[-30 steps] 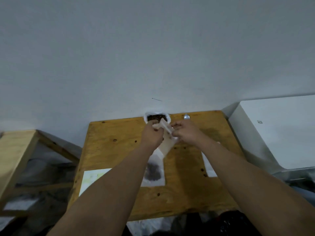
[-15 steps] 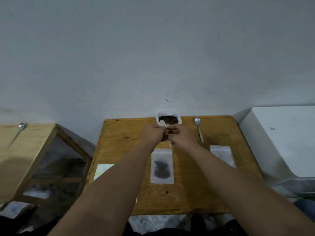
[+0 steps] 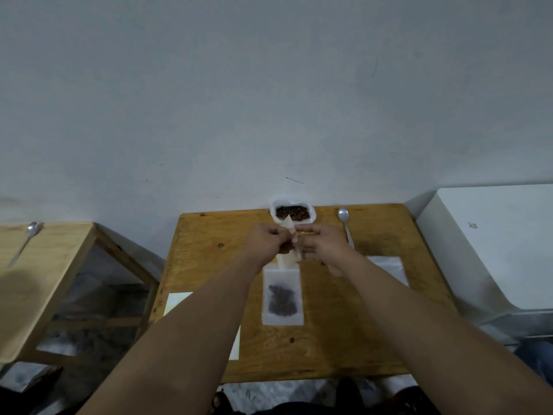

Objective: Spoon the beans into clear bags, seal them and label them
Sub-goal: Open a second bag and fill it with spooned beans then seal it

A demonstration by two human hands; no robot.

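Note:
A clear bag with a dark heap of beans lies flat in the middle of the wooden table. Above it my left hand and my right hand both pinch a pale paper strip, apparently a label, whose lower end hangs down to the bag's top edge. A white open bag of brown beans stands at the table's far edge by the wall. A metal spoon lies to its right.
An empty clear bag lies right of my right forearm, and a white sheet lies at the left of the table. A second wooden table with another spoon stands to the left. A white appliance stands on the right.
My hands stay together above the bean bag on the strip; its lower end now hangs over the bag's top. The view has shifted, so both side tables show.

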